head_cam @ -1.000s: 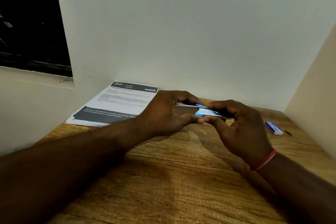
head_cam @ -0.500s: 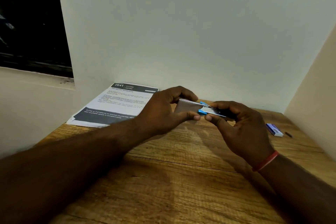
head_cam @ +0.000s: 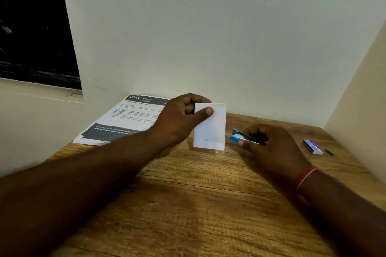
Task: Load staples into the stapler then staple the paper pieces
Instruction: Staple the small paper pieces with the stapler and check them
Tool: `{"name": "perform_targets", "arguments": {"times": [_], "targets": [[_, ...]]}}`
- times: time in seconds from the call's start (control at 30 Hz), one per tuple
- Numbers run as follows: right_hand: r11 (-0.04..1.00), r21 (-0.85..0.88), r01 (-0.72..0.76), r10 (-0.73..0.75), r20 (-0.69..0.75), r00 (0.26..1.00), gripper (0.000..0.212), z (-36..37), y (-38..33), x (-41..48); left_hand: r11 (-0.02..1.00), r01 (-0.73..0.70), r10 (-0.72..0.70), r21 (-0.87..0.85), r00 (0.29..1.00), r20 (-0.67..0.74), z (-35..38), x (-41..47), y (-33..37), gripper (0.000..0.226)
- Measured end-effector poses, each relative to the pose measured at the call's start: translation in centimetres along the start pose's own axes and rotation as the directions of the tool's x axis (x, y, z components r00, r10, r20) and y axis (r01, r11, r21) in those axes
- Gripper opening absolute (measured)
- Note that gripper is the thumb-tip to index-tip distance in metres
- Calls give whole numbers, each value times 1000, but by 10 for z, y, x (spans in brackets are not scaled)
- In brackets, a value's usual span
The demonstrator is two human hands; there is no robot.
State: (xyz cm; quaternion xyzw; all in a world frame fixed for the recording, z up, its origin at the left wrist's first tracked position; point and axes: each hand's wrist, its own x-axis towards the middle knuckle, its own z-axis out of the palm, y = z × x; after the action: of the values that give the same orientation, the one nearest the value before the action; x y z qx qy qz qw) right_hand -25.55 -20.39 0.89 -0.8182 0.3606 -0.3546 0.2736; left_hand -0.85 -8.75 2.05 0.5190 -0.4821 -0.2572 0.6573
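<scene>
A: Wooden surface [head_cam: 188, 204] is sitting in a corner of pale walls, and the paper pieces [head_cam: 210, 126] are standing upright over its far middle. Who is holding them?

B: The left hand [head_cam: 177, 121] is pinching them at their upper left edge, thumb across the front, fingers curling behind. A thin dark mark is showing near their top right corner; I cannot tell whether it is a staple.

A: And the stapler [head_cam: 245, 137]?

B: It is lying just to the right of the paper pieces, apart from them, with its blue end pointing toward them. The right hand [head_cam: 269, 150] is closing around it, so most of its body is hidden. A red band [head_cam: 306, 176] is circling that wrist.

A: What else is lying near the paper pieces?

B: A printed sheet [head_cam: 129, 121] is resting flat to the left of them, against the back wall, partly under the left forearm. Well to their right, a small blue and white box [head_cam: 312, 146] is lying flat, with a tiny dark object [head_cam: 329, 151] just beyond it.
</scene>
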Motion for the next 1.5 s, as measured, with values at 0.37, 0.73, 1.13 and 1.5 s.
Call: {"name": "perform_targets", "arguments": {"times": [0.37, 0.73, 1.13, 1.5], "targets": [[965, -255, -60, 78, 59, 995, 18, 4, 4, 4, 996, 76, -76, 43, 997, 4, 5, -1, 3, 28], [842, 539, 7, -26, 27, 999, 19, 8, -52, -27, 994, 20, -14, 110, 999, -52, 13, -9, 3, 47], [871, -49, 489, -486, -244, 840, 25, 14, -53, -30, 967, -178, 182, 184, 983, -4, 33, -28, 16, 20], [886, 96, 454, -431, -190, 882, 29, 14, -48, -28, 981, -189, 185, 49, 979, 83, 31, -29, 20, 16]]}}
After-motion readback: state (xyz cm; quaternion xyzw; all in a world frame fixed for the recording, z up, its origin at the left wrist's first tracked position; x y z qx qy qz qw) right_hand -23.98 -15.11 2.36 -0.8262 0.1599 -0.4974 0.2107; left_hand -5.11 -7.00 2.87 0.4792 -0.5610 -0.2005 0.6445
